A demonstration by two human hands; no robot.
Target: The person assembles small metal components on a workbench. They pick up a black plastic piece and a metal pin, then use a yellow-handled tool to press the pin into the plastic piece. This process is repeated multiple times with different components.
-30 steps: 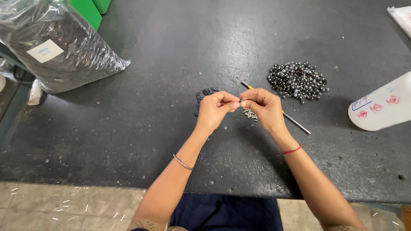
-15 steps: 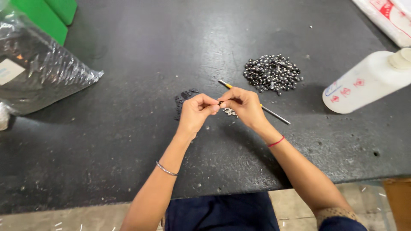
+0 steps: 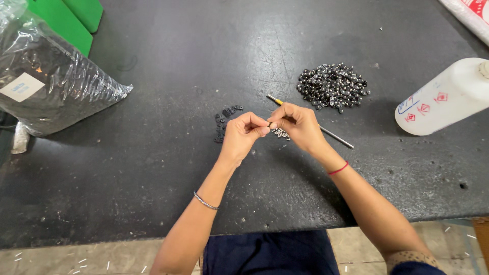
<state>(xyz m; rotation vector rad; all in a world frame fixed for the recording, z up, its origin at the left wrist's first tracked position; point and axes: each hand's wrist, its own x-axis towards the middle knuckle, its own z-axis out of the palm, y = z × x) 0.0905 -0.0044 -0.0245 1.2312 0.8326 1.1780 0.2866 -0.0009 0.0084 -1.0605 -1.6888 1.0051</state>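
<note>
The left hand [image 3: 243,133] and right hand [image 3: 298,125] meet fingertip to fingertip above the dark table [image 3: 153,168], both pinched narrowly on something too small to make out between them. Just under the pinch, toward the right hand, lies a little cluster of small silvery parts [image 3: 280,133]; a slip of the fingertips would likely drop the pinched piece among them or onto the table, where it could be hard to find.

Far to the left of the pinch lies a large clear plastic bag [image 3: 51,86], full of dark material I cannot identify. Well to the right, a white plastic bottle [image 3: 448,99] lies on its side; its contents do not show, and a nudge from the right elbow could set it rolling.

Beyond the right hand sits a loose heap of dark shiny beads [image 3: 332,85], which a careless sweep could scatter. A thin rod tool [image 3: 333,136] passes behind the right hand. Just left of the pinch are small black pieces [image 3: 224,121].
</note>
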